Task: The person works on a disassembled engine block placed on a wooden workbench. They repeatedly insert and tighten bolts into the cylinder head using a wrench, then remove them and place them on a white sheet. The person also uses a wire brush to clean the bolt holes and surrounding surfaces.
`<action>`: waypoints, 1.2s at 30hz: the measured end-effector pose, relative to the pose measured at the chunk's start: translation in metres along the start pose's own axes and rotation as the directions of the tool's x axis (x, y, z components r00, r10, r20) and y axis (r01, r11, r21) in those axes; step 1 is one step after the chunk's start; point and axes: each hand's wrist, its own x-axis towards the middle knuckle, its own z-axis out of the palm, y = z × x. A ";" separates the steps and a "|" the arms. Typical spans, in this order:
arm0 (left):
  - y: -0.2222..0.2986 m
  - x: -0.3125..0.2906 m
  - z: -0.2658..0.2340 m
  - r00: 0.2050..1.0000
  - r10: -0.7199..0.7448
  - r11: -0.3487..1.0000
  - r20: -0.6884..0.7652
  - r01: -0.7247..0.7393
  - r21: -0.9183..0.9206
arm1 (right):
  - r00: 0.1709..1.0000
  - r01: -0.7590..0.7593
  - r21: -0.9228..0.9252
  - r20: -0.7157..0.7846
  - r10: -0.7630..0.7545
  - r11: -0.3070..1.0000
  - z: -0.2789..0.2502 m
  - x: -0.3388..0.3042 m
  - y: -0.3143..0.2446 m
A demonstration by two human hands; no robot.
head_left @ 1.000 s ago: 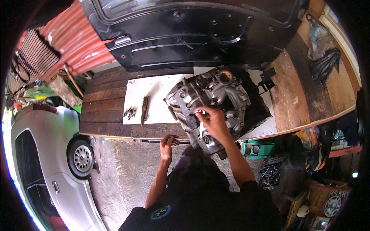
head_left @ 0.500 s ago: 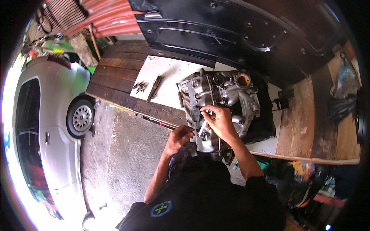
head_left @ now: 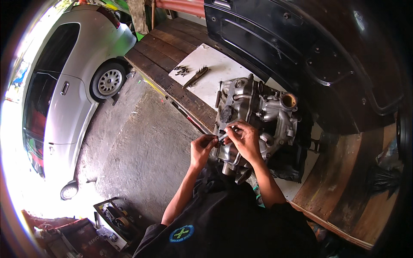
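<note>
A metal engine assembly (head_left: pixel 243 105) with silver covers and pipes lies in front of me, partly on a white board (head_left: pixel 215 60). Above its near left edge, my right hand (head_left: pixel 244 138) pinches a slim silver wrench (head_left: pixel 223 137). Fingertips of my left hand (head_left: pixel 202 149) close on the wrench's other end; the exact contact is small and partly hidden. Just beyond the hands, a round black cap-like piece (head_left: pixel 226 113) sits on the engine cover. The engine's round opening (head_left: pixel 288 100) shows a tan inside.
Several small dark bolts (head_left: pixel 182 70) and a long dark tool (head_left: pixel 198 76) rest on the board. Behind the wooden bench (head_left: pixel 163 47) stands a black vehicle panel (head_left: pixel 275 47). A silver car (head_left: pixel 69 99) is at left, a toolbox (head_left: pixel 115 221) on the floor lower left.
My view has turned, bringing a toolbox into sight at lower left. My right hand has drawn back from beside the black piece toward my left hand, and the two now meet at the wrench.
</note>
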 end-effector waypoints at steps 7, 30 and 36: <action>-0.007 0.006 0.002 0.999 0.039 0.994 0.022 -0.041 0.098 | 0.976 0.078 -0.003 0.206 -0.076 0.997 0.005 -0.004 -0.014; -0.005 0.019 -0.012 0.957 0.198 0.951 0.210 -0.240 0.196 | 0.988 0.010 -0.095 0.154 0.005 0.995 -0.016 0.018 0.000; -0.001 0.016 -0.010 0.984 0.033 0.977 0.173 -0.068 0.200 | 0.992 -0.116 -0.319 0.002 0.123 0.941 -0.010 0.052 0.015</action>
